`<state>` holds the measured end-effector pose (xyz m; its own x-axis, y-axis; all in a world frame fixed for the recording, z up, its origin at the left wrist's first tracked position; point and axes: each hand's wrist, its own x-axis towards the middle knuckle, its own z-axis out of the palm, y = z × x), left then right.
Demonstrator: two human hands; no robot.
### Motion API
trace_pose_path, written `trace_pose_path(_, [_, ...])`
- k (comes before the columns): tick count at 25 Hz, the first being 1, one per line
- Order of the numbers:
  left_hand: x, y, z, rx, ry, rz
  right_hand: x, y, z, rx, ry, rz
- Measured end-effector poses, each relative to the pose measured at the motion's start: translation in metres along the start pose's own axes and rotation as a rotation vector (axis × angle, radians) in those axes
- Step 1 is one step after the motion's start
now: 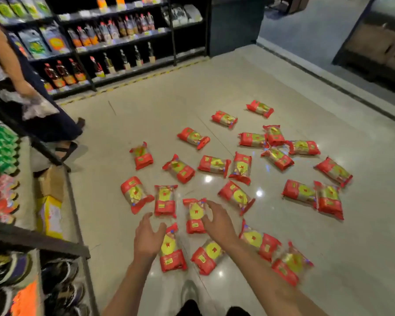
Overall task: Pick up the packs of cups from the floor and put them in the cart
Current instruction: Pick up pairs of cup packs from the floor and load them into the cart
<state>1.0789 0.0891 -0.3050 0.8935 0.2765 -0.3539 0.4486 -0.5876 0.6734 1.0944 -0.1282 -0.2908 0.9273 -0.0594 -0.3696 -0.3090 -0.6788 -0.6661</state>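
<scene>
Both hands reach down with fingers spread and empty, the left hand (147, 238) beside one pack (172, 249), the right hand (217, 221) over another pack (194, 216); the rest lie scattered on the floor (146, 115). Slick wrappers could slip from a hasty grab. The red-and-yellow labels are too blurred to read; no cart shows.

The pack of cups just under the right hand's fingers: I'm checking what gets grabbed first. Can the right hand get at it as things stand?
Probably yes. The right hand hangs open right over that pack of cups, fingers spread across its right edge, and nothing lies on top of it. The left hand is off to its side, not in the way.
</scene>
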Motion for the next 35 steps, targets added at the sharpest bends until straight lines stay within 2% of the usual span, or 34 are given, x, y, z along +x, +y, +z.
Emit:
trace_pose_path(4, [0.076,-0.066,0.073,-0.257,-0.072,-0.297,0.062,0.074,0.091,0.206,-0.021,0.333])
trace_pose_path(9, [0.137,-0.211,0.199,-0.394,-0.137,-0.596,0.125,0.213,0.223,0.485,-0.022,0.721])
trace_pose_path(14, [0.192,-0.37,0.329,-0.378,-0.148,-0.758,0.178,0.358,0.35,0.58,0.018,0.963])
trace_pose_path(18, [0.244,-0.464,0.394,-0.394,-0.083,-0.806,0.208,0.448,0.424,0.607,0.012,1.085])
trace_pose_path(21, [0.277,-0.516,0.421,-0.437,-0.063,-0.847,0.222,0.495,0.467,0.651,0.117,1.14])
trace_pose_path(25, [0.292,-0.55,0.439,-0.433,-0.076,-0.809,0.241,0.524,0.496,0.844,0.16,1.154])
trace_pose_path(29, [0.293,-0.551,0.442,-0.468,-0.15,-0.813,0.248,0.525,0.497,0.87,0.265,1.121])
trace_pose_path(32, [0.29,-0.538,0.439,-0.544,-0.108,-0.812,0.247,0.515,0.485,0.902,0.264,1.141])
trace_pose_path(35, [0.277,-0.521,0.432,-0.563,-0.048,-0.818,0.242,0.507,0.46,0.847,0.266,1.068])
